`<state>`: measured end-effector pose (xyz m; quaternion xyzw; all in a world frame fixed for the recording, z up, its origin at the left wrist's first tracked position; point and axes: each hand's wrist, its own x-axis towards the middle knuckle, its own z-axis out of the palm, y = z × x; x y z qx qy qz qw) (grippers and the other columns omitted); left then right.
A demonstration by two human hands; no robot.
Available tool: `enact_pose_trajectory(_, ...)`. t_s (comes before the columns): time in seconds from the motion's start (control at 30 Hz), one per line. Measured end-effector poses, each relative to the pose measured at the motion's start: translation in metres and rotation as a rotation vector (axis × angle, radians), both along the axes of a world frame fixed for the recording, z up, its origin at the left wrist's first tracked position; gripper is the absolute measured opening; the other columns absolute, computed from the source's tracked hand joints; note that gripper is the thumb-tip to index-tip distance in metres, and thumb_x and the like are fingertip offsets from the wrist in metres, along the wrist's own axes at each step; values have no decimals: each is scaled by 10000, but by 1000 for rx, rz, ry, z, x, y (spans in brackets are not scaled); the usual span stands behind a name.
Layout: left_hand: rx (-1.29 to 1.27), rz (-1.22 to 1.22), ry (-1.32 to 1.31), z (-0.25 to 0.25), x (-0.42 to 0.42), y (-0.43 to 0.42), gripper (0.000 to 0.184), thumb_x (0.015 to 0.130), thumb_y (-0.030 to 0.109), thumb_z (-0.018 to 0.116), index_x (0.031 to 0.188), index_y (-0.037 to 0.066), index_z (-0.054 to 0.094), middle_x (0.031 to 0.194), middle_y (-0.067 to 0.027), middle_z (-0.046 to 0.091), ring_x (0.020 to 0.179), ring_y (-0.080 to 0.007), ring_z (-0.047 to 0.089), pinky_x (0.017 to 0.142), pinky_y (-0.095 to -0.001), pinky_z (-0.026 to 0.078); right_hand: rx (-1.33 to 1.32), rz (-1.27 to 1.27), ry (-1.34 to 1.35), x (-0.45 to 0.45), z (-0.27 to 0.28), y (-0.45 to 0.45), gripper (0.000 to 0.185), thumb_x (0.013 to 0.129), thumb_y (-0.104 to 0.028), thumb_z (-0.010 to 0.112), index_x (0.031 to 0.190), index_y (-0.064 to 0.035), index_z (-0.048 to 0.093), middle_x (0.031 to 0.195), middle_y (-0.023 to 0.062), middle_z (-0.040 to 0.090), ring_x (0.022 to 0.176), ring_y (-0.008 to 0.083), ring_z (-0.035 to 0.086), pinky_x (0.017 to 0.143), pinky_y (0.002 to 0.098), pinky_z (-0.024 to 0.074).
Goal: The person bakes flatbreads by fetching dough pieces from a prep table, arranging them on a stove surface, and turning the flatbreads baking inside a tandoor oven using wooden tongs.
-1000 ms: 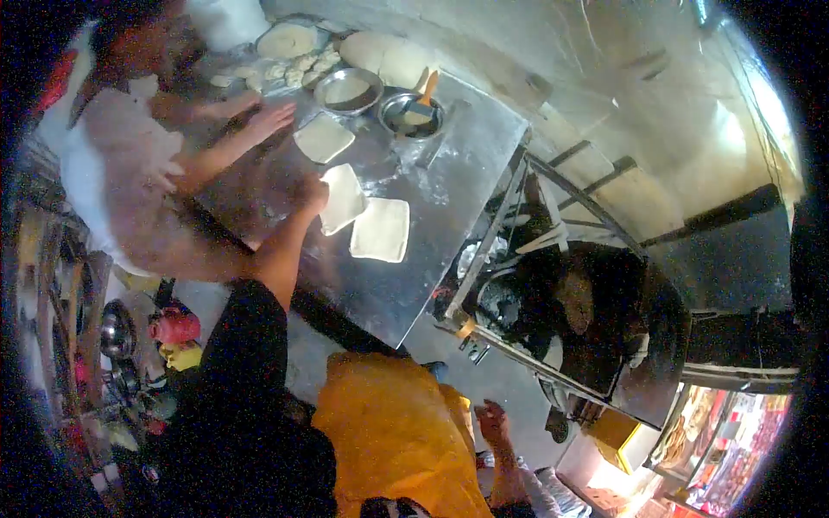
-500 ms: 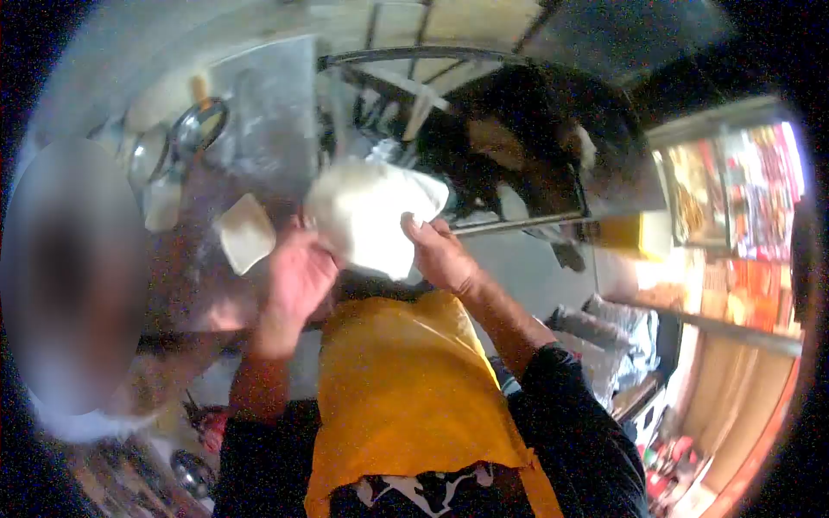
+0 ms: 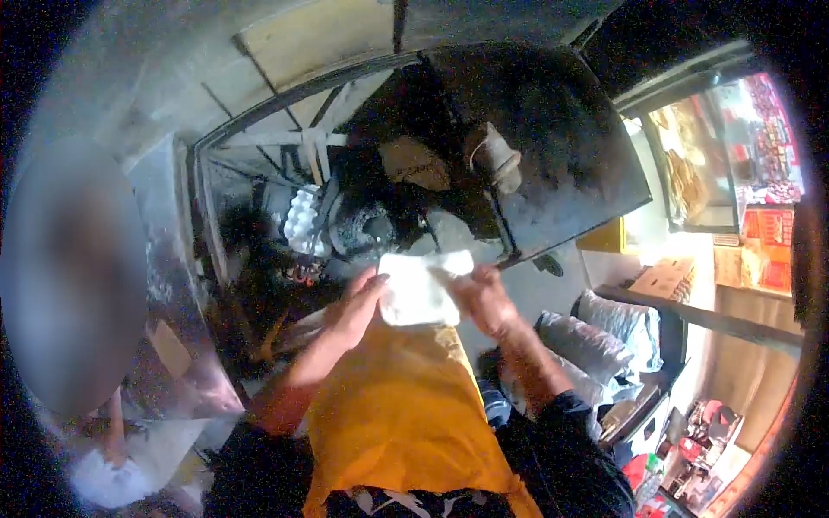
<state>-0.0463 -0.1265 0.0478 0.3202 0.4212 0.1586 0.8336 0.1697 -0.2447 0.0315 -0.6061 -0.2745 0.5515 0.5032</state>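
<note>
A pale, thin sheet of dough [image 3: 419, 292] hangs between my two hands in front of my chest, brightly lit. My left hand [image 3: 352, 312] pinches its left edge, with the thumb toward the top corner. On the opposite side, my right hand [image 3: 485, 302] grips the right edge, its fingers partly hidden behind the sheet. Just beyond the dough is a blackened, frame-edged stove bay [image 3: 363, 226] with a round dark fitting inside. Below the sheet, a yellow apron [image 3: 397, 397] covers my front.
At the left, a person [image 3: 112, 462] is by a work table [image 3: 194, 354] bearing a flat pale piece [image 3: 169, 347]. A white egg tray [image 3: 304, 220] sits in the bay. A metal jug [image 3: 495, 155] is on the dark panel. Plastic-wrapped bundles [image 3: 596, 341] lie at the right.
My view and body have turned right, from the work table toward the stove bay. The dough sheet, still in both hands, now hangs closer to my apron and looks smaller.
</note>
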Motion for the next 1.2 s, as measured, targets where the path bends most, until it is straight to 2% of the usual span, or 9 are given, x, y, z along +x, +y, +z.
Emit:
enact_pose_trajectory(0.2,202,45,-107,24,192,130,424,938,194,504,1332,74,404,1243,-77,532,1096,-176,543,922,-365,464,-55,-28,-169,182,89,152,322,843,-98,532,1131,25,605,901,65,653,731,130,566,644,280,470)
enact_pose_trajectory(0.27,463,13,-18,32,231,170,519,897,354,571,1321,96,418,1275,-100,511,1147,-211,503,943,-390,418,41,310,-909,252,88,186,289,903,-173,526,1117,-3,620,926,80,656,783,134,570,664,300,467)
enact_pose_trajectory(0.4,502,30,-51,49,238,187,624,908,490,492,1362,80,372,1328,-129,477,1207,-251,467,986,-408,371,174,-117,-511,309,31,213,381,911,-322,550,1095,6,609,942,76,638,829,155,575,722,325,475)
enact_pose_trajectory(0.73,284,505,-448,-46,151,84,549,983,346,382,1432,58,250,1478,-78,278,1359,-197,254,1101,-306,254,283,0,76,-23,63,187,606,991,-427,248,1420,0,277,1453,153,322,1362,264,255,1119,375,160)
enact_pose_trajectory(0.8,1163,396,-152,-60,107,112,701,962,459,345,1435,-24,158,1515,-177,120,1406,-256,123,1129,-319,133,469,41,-280,-101,67,167,864,905,-652,244,1454,2,112,1483,168,230,1376,294,200,1119,391,120)
enact_pose_trajectory(0.83,491,268,98,47,49,128,716,957,448,357,1451,-3,101,1528,-161,65,1418,-240,56,1140,-337,82,451,81,-291,-134,78,154,910,880,-684,264,1454,4,106,1488,174,209,1382,298,178,1119,398,114)
enact_pose_trajectory(0.9,739,399,79,40,-7,111,558,1005,340,277,1443,8,178,1517,-95,167,1396,-193,159,1137,-324,169,444,126,-341,-187,89,144,952,856,-716,283,1455,3,108,1511,172,148,1398,294,119,1121,414,90)
enact_pose_trajectory(1.13,675,386,-442,27,-126,33,626,1002,388,283,1472,66,23,1540,-99,-57,1412,-185,-71,1138,-317,43,664,335,-577,-264,64,213,604,986,-421,243,1371,29,360,1422,164,372,1333,266,318,1111,365,187)
enact_pose_trajectory(1.2,543,253,-274,49,-194,21,591,997,357,336,1475,92,111,1532,-115,81,1414,-207,27,1134,-350,98,130,106,-351,-277,64,230,520,968,-321,457,1339,37,391,1367,162,431,1253,238,405,1052,335,302)
